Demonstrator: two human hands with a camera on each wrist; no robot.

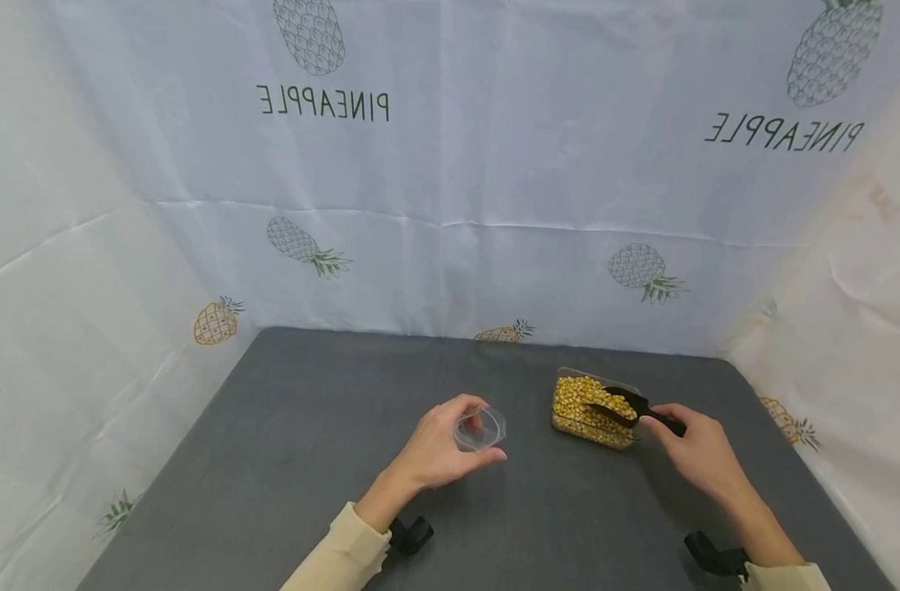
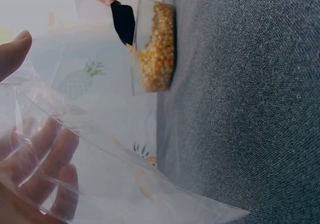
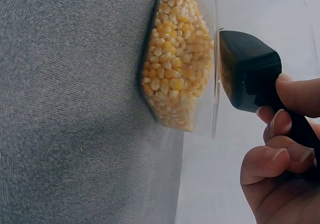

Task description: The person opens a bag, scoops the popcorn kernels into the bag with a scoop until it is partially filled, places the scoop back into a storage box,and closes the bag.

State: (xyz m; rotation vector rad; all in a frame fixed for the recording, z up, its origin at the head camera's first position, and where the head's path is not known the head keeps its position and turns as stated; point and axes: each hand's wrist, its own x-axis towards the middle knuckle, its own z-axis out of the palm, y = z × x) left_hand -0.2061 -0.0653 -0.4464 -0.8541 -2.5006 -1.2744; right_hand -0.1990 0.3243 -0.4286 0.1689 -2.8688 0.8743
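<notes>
My left hand (image 1: 441,443) holds a clear plastic bag (image 2: 145,184) by its mouth, which is spread between thumb and fingers. In the left wrist view several fingers show through the thin film, and one corner of the bag hangs to a point. My right hand (image 1: 701,450) grips the handle of a black scoop (image 3: 255,74). Yellow corn kernels (image 1: 622,402) fill the scoop, which is over a clear rectangular container (image 3: 204,119) at the rim. More corn (image 3: 172,54) lies heaped inside that container.
The container stands on a dark grey table (image 1: 332,427), right of the bag. White cloth (image 1: 450,164) printed with pineapples hangs behind the table and along both sides. Black straps (image 1: 413,535) sit at both wrists, below the cream sleeves (image 1: 341,552).
</notes>
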